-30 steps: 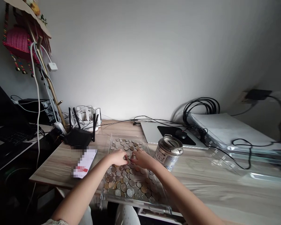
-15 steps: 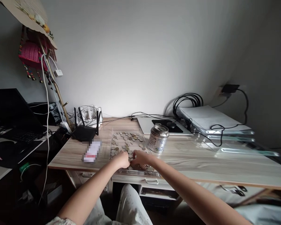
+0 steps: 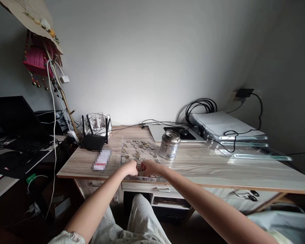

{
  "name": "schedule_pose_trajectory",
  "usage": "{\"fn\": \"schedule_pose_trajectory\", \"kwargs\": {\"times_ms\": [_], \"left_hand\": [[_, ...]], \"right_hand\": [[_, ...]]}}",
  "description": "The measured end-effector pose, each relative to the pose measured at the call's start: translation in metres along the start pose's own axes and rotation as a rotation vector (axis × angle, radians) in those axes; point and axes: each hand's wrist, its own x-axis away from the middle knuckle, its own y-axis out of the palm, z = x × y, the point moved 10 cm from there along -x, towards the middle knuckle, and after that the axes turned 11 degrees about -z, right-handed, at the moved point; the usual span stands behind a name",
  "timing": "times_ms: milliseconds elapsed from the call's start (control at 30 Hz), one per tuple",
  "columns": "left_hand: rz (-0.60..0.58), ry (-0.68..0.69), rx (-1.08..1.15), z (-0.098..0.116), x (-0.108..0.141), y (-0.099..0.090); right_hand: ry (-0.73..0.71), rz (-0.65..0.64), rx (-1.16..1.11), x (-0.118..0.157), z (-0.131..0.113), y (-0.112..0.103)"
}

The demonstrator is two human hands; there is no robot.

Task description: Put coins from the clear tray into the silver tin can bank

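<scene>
Coins look light, stiff, slippery, best pinched by rims; left hand and right hand curl over the tray nearside, grasp unclear.

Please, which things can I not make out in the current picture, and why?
In the head view:
Whether the left hand and right hand hold coins: hidden by the hands themselves.
Coin markings: too small.
Phone screen text: blurred by pixelation.
Hat: cut off by the top edge.
</scene>
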Motion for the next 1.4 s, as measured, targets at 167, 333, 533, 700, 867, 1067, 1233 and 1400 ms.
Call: {"fn": "schedule_pose_trajectory", "kwargs": {"times_ms": [167,333,533,700,867,1067,1233,1400], "left_hand": [[-0.219,0.051,0.001,0.007,-0.002,0.016],[-0.321,0.072,0.125,0.006,-0.003,0.027],[-0.286,0.035,0.190,-0.001,-0.009,0.024],[-0.362,0.031,0.448,-0.015,-0.007,0.024],[-0.208,0.097,0.922,-0.029,-0.011,0.000],[-0.042,0.043,1.464,-0.024,-0.045,-0.014],[-0.171,0.021,1.445,0.004,-0.080,-0.009],[-0.325,-0.027,1.349,0.015,-0.101,-0.008]], "right_hand": [[-0.057,-0.088,-0.105,-0.002,-0.001,0.009],[-0.111,-0.174,-0.286,-0.004,0.001,0.016],[-0.134,-0.257,-0.422,-0.007,-0.001,0.021],[-0.154,-0.227,-0.460,-0.007,-0.002,0.019],[-0.161,-0.183,-0.522,-0.007,0.006,0.009],[-0.349,0.118,-0.815,-0.008,0.012,-0.072],[-0.237,0.302,-0.535,-0.024,0.009,-0.112],[-0.162,0.501,-0.356,-0.024,0.018,-0.139]]}}
